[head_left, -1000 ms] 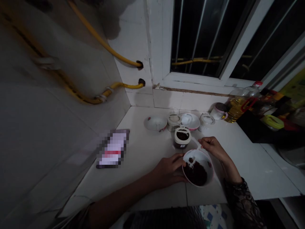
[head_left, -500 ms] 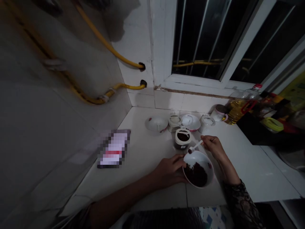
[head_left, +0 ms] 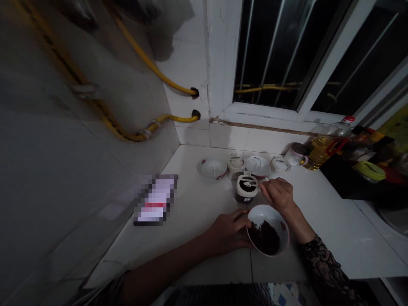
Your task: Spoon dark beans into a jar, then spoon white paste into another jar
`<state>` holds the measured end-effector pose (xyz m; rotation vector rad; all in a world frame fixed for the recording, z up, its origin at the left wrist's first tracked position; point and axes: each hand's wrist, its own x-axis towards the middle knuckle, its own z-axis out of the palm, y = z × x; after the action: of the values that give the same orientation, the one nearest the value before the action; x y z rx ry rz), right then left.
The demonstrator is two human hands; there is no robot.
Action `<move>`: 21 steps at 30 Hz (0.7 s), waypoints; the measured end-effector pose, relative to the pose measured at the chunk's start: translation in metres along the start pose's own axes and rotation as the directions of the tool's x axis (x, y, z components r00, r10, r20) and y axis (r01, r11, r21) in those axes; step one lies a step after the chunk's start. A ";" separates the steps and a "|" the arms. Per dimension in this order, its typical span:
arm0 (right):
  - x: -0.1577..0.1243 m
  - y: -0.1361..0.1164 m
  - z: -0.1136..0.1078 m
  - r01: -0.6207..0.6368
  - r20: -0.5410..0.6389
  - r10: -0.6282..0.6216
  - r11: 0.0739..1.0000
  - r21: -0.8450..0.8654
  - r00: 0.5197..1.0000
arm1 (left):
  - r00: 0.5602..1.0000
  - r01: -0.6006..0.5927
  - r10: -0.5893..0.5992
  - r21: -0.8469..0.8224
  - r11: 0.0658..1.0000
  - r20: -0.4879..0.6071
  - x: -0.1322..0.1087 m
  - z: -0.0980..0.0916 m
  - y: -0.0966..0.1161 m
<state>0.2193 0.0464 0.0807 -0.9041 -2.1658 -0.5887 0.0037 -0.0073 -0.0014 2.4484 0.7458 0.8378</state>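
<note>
Bowl point(head_left: 265, 213): white, near the front edge of the counter point(head_left: 191, 204), dark stuff heaped in its bottom
Left hand point(head_left: 228, 231): resting on the counter, fingers curled against the bowl's left side, thumb at the rim
Jar point(head_left: 242, 196): just behind the bowl, open, dark contents
Spoon point(head_left: 250, 183): white, level over the jar's mouth
Right hand point(head_left: 277, 194): behind the bowl, right of the jar, fingertips pinched on the spoon's handle
Behind: dishes point(head_left: 212, 166) in a row, oil bottle point(head_left: 321, 146) far right
</note>
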 end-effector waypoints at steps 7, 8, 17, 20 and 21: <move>-0.011 0.009 -0.018 -0.397 0.015 0.403 0.894 0.209 0.915 | 0.999 -0.030 0.029 -0.033 0.999 -0.032 0.001 -0.003 0.002; -0.011 0.011 -0.022 -0.472 0.070 0.471 0.843 0.259 0.880 | 0.999 -0.034 0.033 -0.039 0.999 -0.032 0.001 -0.002 0.002; -0.013 0.001 -0.025 -0.436 0.542 0.195 0.824 0.361 0.817 | 0.998 -0.047 0.047 -0.013 0.999 -0.044 0.000 0.000 -0.002; -0.012 -0.008 -0.022 -0.364 0.549 0.140 0.874 0.323 0.824 | 0.998 -0.046 0.046 -0.007 0.999 -0.035 0.000 -0.001 0.000; -0.012 -0.011 -0.021 -0.361 0.574 0.114 0.869 0.338 0.811 | 0.999 -0.040 0.039 -0.008 0.999 -0.032 0.000 -0.001 0.001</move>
<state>0.2264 0.0206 0.0836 -1.1646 -2.4590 0.3290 0.0032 -0.0071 0.0000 2.4548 0.7060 0.8955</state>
